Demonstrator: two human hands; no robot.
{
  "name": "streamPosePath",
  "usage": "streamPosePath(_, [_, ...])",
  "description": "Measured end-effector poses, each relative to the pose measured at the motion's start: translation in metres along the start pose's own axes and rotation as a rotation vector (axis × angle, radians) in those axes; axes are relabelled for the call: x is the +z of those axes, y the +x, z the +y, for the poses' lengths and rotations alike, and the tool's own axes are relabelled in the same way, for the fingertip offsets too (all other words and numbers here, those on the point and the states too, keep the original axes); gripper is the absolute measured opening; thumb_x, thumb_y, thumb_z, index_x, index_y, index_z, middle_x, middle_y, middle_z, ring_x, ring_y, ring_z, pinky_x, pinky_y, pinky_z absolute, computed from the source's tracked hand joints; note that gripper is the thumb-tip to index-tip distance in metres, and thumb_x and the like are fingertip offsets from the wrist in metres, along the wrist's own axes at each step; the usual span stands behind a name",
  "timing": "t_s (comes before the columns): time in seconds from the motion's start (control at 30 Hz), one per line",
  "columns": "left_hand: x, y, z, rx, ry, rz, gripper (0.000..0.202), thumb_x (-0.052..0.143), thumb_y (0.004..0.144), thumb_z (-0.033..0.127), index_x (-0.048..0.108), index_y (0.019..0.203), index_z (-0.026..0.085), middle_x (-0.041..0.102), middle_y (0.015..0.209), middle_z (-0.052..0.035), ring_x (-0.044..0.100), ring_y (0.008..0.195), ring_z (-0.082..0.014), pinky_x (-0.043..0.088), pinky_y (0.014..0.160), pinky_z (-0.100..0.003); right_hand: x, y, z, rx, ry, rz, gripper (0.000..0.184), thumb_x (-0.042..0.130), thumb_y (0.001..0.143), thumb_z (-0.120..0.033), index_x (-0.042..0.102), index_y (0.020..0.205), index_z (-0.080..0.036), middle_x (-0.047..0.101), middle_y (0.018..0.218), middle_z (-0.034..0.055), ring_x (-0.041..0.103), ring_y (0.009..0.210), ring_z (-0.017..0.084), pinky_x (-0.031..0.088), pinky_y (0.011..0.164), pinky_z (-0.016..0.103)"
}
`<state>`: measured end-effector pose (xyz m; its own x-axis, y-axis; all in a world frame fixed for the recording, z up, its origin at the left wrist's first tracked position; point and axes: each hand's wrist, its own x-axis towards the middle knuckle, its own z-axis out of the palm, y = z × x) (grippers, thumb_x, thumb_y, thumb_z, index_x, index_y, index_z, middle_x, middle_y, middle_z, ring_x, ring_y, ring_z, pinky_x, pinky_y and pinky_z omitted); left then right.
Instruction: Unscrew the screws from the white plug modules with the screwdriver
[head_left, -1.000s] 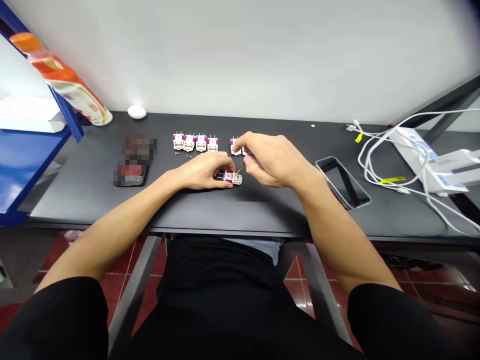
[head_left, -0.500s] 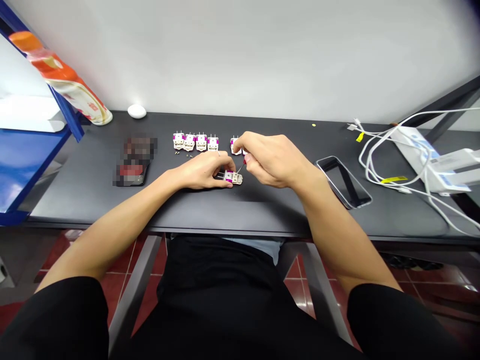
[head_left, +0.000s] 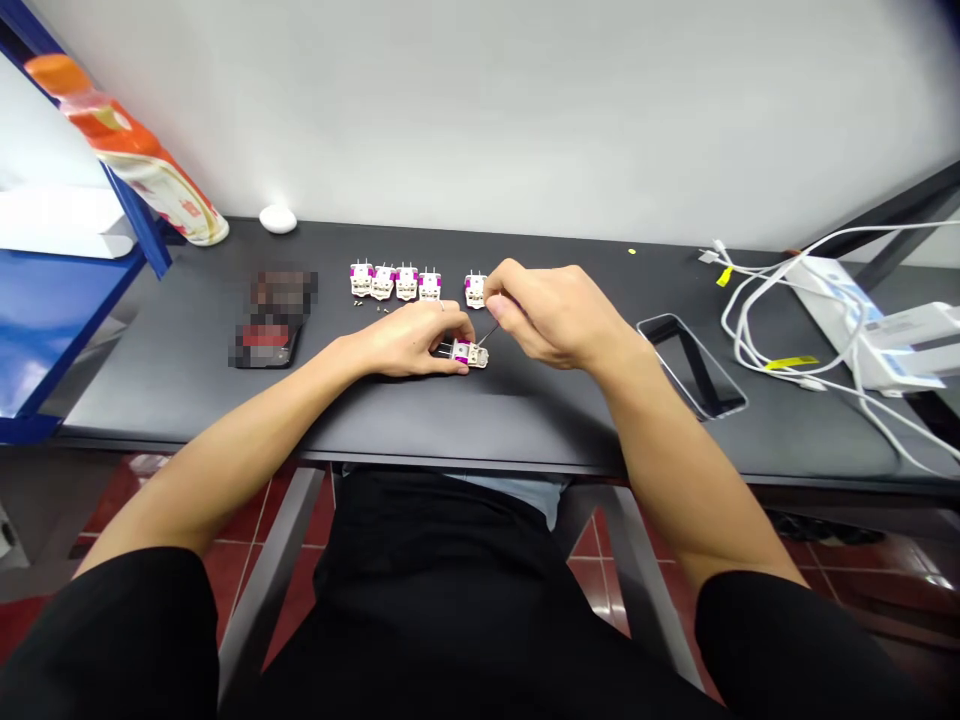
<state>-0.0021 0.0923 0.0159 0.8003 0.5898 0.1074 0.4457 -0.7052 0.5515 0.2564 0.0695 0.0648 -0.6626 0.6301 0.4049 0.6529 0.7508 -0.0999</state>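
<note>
Pinching a small white-and-magenta plug (head_left: 469,352) just above the desk (head_left: 525,420), the left hand (head_left: 405,340) holds it between closed fingers, metal prongs pointing left. Just right of those fingers, the right hand (head_left: 551,315) grips a slim screwdriver (head_left: 489,333), its tip at the plug; whether it touches is too small to tell. Beyond the fingers stand five similar plugs (head_left: 390,283), four grouped and one apart, with tiny screws (head_left: 382,310) near them.
</note>
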Motion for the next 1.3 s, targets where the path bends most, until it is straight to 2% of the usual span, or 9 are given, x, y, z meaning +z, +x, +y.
streamPosePath(0.1, [0.0006, 0.0000, -0.0012, 0.002, 0.011, 0.001, 0.034, 0.081, 0.100, 0.045, 0.076, 0.120, 0.018, 0.072, 0.104, -0.0060, 0.061, 0.082, -0.0198, 0.046, 0.081, -0.033, 0.0007, 0.0006, 0.0011, 0.040, 0.015, -0.017, 0.026, 0.040, 0.110, -0.025, 0.066, 0.117, -0.023, 0.071, 0.078, 0.0013, 0.059, 0.065, 0.021, 0.035, 0.065, 0.033])
streamPosePath(0.37, [-0.0002, -0.0006, -0.0009, 0.024, -0.019, 0.008, 0.036, 0.080, 0.101, 0.047, 0.075, 0.123, 0.020, 0.073, 0.108, -0.0073, 0.062, 0.084, -0.0208, 0.047, 0.082, -0.034, -0.0023, 0.0002, -0.0018, 0.018, 0.097, -0.032, 0.033, 0.047, 0.097, -0.016, 0.065, 0.122, -0.024, 0.078, 0.097, 0.0044, 0.066, 0.078, 0.023, 0.043, 0.071, 0.035])
streamPosePath(0.5, [0.0002, -0.0005, -0.0018, 0.043, -0.005, 0.006, 0.037, 0.078, 0.102, 0.050, 0.075, 0.126, 0.021, 0.072, 0.108, -0.0079, 0.062, 0.086, -0.0221, 0.047, 0.082, -0.034, -0.0026, 0.0008, -0.0001, 0.014, 0.070, -0.039, 0.025, 0.045, 0.105, -0.022, 0.066, 0.118, -0.024, 0.077, 0.094, 0.0054, 0.066, 0.077, 0.024, 0.042, 0.070, 0.036])
streamPosePath(0.63, [0.0007, -0.0008, -0.0027, 0.057, 0.004, 0.007, 0.036, 0.078, 0.103, 0.048, 0.075, 0.126, 0.021, 0.072, 0.108, -0.0081, 0.061, 0.085, -0.0217, 0.046, 0.083, -0.034, 0.0002, 0.0008, 0.0029, 0.041, 0.044, -0.029, 0.026, 0.042, 0.111, -0.027, 0.067, 0.117, -0.023, 0.074, 0.085, 0.0041, 0.063, 0.072, 0.023, 0.038, 0.067, 0.036])
streamPosePath(0.77, [0.0007, -0.0012, -0.0028, 0.061, 0.002, 0.007, 0.035, 0.078, 0.103, 0.047, 0.076, 0.127, 0.021, 0.072, 0.109, -0.0082, 0.061, 0.086, -0.0217, 0.047, 0.083, -0.033, 0.0029, 0.0000, 0.0041, -0.001, 0.061, 0.018, 0.028, 0.044, 0.108, -0.020, 0.069, 0.119, -0.022, 0.079, 0.102, 0.0082, 0.069, 0.085, 0.024, 0.042, 0.071, 0.035])
streamPosePath(0.87, [0.0007, -0.0013, -0.0028, 0.059, 0.003, 0.006, 0.035, 0.079, 0.103, 0.046, 0.076, 0.127, 0.021, 0.072, 0.108, -0.0083, 0.061, 0.086, -0.0217, 0.047, 0.083, -0.033, 0.0037, -0.0005, 0.0045, -0.032, 0.072, 0.033, 0.031, 0.044, 0.105, -0.017, 0.071, 0.120, -0.021, 0.080, 0.109, 0.0094, 0.069, 0.087, 0.023, 0.042, 0.071, 0.035])
streamPosePath(1.13, [-0.0004, -0.0008, -0.0018, 0.035, -0.003, -0.010, 0.036, 0.078, 0.102, 0.047, 0.076, 0.127, 0.020, 0.072, 0.110, -0.0082, 0.061, 0.087, -0.0218, 0.046, 0.084, -0.033, 0.0020, -0.0011, 0.0043, -0.019, 0.059, 0.014, 0.031, 0.045, 0.102, -0.017, 0.072, 0.117, -0.023, 0.080, 0.096, 0.0062, 0.068, 0.080, 0.024, 0.045, 0.073, 0.036])
streamPosePath(1.3, [-0.0007, -0.0008, -0.0012, 0.034, -0.009, -0.007, 0.035, 0.078, 0.102, 0.048, 0.076, 0.125, 0.021, 0.072, 0.109, -0.0078, 0.061, 0.086, -0.0216, 0.046, 0.084, -0.034, -0.0003, -0.0003, 0.0027, -0.004, 0.042, -0.032, 0.029, 0.044, 0.105, -0.020, 0.070, 0.118, -0.023, 0.077, 0.085, 0.0037, 0.064, 0.070, 0.023, 0.042, 0.068, 0.035])
